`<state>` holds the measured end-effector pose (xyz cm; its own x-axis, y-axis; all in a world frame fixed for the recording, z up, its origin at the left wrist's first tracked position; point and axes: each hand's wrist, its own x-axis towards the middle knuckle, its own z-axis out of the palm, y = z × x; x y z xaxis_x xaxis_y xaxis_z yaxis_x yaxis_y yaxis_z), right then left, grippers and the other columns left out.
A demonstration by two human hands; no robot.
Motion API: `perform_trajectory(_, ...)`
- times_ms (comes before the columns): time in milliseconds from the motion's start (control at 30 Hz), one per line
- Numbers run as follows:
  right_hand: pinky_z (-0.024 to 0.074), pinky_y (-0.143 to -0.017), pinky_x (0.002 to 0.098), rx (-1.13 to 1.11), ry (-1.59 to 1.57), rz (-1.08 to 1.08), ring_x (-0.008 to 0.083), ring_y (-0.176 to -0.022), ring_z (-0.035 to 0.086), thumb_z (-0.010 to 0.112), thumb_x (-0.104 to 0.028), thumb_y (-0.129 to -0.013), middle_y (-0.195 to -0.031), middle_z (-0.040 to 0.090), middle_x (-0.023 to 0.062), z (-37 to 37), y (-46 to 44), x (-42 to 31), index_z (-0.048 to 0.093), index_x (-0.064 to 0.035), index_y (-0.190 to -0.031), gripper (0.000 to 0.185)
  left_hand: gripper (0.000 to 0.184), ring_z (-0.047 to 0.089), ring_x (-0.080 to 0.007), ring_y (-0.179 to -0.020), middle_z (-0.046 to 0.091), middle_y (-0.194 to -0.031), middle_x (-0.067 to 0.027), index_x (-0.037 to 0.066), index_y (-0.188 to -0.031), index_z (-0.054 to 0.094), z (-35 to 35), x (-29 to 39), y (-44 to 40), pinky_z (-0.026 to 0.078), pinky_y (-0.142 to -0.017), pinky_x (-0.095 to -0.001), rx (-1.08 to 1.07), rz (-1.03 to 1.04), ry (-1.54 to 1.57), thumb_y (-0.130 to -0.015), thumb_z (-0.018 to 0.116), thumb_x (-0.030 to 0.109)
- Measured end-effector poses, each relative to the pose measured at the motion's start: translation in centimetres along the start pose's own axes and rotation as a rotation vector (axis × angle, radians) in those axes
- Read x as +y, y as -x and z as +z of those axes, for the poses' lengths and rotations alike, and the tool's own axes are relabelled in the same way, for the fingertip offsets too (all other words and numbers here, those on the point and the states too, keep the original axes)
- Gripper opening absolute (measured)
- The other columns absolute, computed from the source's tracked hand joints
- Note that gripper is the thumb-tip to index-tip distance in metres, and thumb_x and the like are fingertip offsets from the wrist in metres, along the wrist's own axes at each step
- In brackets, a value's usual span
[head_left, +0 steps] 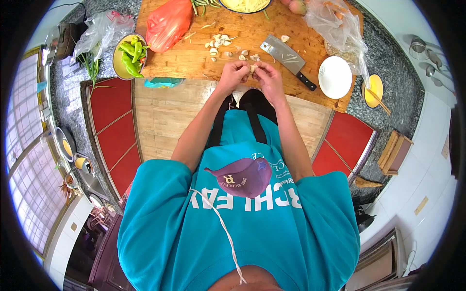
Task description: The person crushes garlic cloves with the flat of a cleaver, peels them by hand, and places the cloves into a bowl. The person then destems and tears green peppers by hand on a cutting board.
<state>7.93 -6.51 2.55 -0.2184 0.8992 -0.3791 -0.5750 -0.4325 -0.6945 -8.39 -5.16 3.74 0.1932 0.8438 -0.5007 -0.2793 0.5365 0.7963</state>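
Note:
Both hands meet over the near edge of the wooden board (184, 65). My left hand (235, 74) and my right hand (268, 79) pinch a small pale garlic clove (253, 69) between their fingertips. Just beyond them lie several loose garlic cloves (221, 40) and bits of skin. A cleaver (286, 56) with a black handle rests flat to the right of my right hand. Most of the clove is hidden by my fingers.
Green peppers sit in a yellow bowl (118, 68) at the left, beside a red plastic bag (168, 24). A white plate (335, 77) and a clear plastic bag (335, 24) are at the right. Shredded food fills a bowl (245, 4) at the back.

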Motion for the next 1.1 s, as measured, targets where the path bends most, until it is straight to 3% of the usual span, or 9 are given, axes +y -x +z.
perform_trajectory(167, 0.0508, -0.082, 0.0281, 0.053, -0.064, -0.051, 0.0137, -0.09, 0.062, 0.063, -0.004, -0.096, -0.1, 0.066, 0.0057, 0.0, 0.7, 1.0, 0.064, -0.0011, -0.111, 0.016, 0.019, 0.047, -0.0072, -0.056, 0.057, -0.067, -0.0024, -0.001, -0.085, 0.065, -0.2, -1.1, -0.3, 0.036, -0.05, -0.0234, 0.017, -0.057, 0.154, -0.096, 0.06, 0.013)
perform_trajectory(233, 0.051, -0.084, 0.0291, 0.068, -0.034, -0.076, 0.0146, -0.092, 0.062, 0.062, -0.003, -0.096, -0.102, 0.066, 0.0062, -0.5, 0.7, 1.7, 0.064, -0.0015, -0.113, 0.017, 0.02, 0.053, -0.0098, -0.058, 0.059, -0.07, -0.0031, 0.0, -0.09, 0.065, -0.4, -1.0, -0.2, 0.042, -0.053, -0.024, -0.012, -0.064, 0.133, -0.099, 0.06, 0.017)
perform_trajectory(433, 0.0512, -0.079, 0.0262, 0.142, 0.206, -0.172, 0.0126, -0.085, 0.063, 0.064, -0.003, -0.095, -0.096, 0.066, 0.0049, -0.5, 0.7, 1.6, 0.065, -0.001, -0.107, 0.012, 0.025, 0.059, -0.0094, -0.064, 0.065, -0.077, -0.0039, -0.002, -0.097, 0.067, -0.3, -0.7, 0.1, 0.047, -0.057, -0.0235, -0.041, -0.049, -0.086, -0.099, 0.063, 0.023)
perform_trajectory(633, 0.0516, -0.075, 0.0248, 0.165, 0.292, -0.241, 0.0107, -0.085, 0.063, 0.066, -0.003, -0.094, -0.094, 0.066, 0.0048, 0.3, 0.3, 1.1, 0.065, 0.0, -0.106, 0.013, 0.021, 0.06, -0.0072, -0.066, 0.069, -0.081, -0.0031, -0.002, -0.103, 0.069, 0.1, -0.2, 0.4, 0.047, -0.057, -0.0217, -0.041, 0.11, -0.331, -0.096, 0.068, 0.018)
perform_trajectory(1100, 0.0507, -0.077, 0.0247, 0.173, 0.31, -0.234, 0.01, -0.085, 0.062, 0.068, -0.005, -0.094, -0.096, 0.068, 0.0041, 0.3, 0.3, 0.4, 0.068, -0.0005, -0.109, 0.016, 0.018, 0.06, -0.0076, -0.064, 0.069, -0.077, -0.0033, -0.003, -0.096, 0.07, 0.3, -0.2, 0.1, 0.05, -0.059, -0.0242, -0.016, 0.203, -0.354, -0.096, 0.064, 0.013)
